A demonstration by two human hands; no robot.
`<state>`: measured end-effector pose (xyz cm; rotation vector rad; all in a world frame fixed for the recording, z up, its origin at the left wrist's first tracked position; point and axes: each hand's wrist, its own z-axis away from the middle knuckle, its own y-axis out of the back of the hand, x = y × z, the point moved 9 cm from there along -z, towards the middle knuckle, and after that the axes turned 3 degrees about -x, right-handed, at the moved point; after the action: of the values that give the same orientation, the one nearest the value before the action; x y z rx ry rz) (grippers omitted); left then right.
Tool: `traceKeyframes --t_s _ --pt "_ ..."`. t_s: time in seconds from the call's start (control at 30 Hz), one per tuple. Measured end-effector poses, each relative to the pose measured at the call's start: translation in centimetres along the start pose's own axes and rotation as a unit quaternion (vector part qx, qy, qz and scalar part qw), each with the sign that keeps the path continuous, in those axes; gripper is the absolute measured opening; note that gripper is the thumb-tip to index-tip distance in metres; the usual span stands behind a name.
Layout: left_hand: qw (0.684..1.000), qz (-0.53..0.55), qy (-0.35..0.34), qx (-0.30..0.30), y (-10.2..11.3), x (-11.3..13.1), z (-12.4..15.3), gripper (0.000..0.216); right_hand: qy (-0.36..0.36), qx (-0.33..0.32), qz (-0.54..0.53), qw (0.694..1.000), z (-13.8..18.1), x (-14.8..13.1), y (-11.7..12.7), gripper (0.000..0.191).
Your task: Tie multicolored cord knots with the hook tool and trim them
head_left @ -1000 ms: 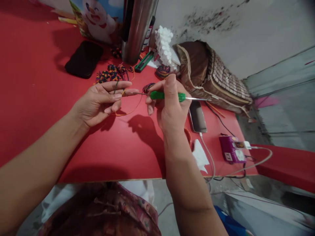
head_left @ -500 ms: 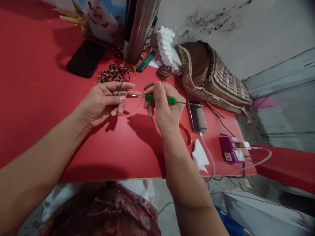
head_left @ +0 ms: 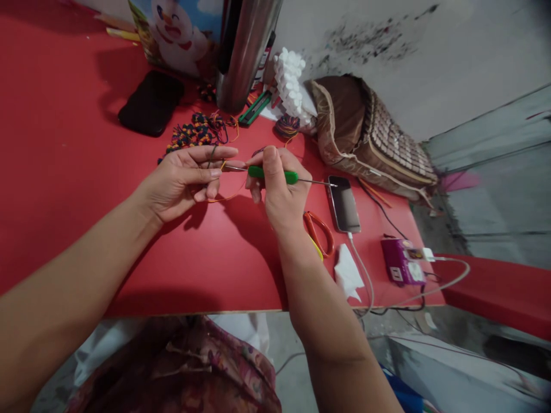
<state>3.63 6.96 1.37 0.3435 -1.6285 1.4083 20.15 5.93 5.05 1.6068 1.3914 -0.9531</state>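
My right hand [head_left: 282, 186] is closed round the green handle of a crochet hook [head_left: 291, 177], whose thin metal shafts stick out at both ends. The left shaft reaches to the fingertips of my left hand [head_left: 185, 178]. There, thumb and fingers pinch a thin yarn [head_left: 222, 165], with a dark strand looped over the index finger. An orange strand hangs in a curve below the fingers. Just behind my left hand lies a heap of dark, orange and yellow knotted yarn [head_left: 189, 131]. A small wound bundle of yarn [head_left: 287, 125] rests farther back.
Behind the hands stand a steel flask [head_left: 245, 57] and a picture box [head_left: 185, 34], with a black pouch [head_left: 150, 103] and a green cutter [head_left: 255, 109]. To the right are scissors [head_left: 321, 232], a phone [head_left: 344, 203], tissue [head_left: 348, 272], a purple socket box [head_left: 400, 261] and a brown cushion [head_left: 379, 132].
My right hand has moved left with the crochet hook, closer to my left hand. More of the scissors shows beside my right wrist. My left hand has barely moved.
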Motion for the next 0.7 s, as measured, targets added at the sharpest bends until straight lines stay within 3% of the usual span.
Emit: traceKeyframes --t_s 0.27,0.43,0.7 --pt "1.000 0.003 0.011 0.016 -0.2 -0.1 0.2 0.030 0.011 -0.009 -0.049 0.999 0.0 0.3 -0.2 0.051" --pt "0.999 0.004 0.021 0.025 -0.2 -0.1 0.2 0.031 -0.029 -0.009 -0.022 0.999 -0.2 1.7 0.0 0.061" --pt "0.999 0.008 0.009 0.030 0.0 -0.3 0.2 0.032 -0.066 -0.032 -0.090 0.993 -0.6 3.2 -0.5 0.072"
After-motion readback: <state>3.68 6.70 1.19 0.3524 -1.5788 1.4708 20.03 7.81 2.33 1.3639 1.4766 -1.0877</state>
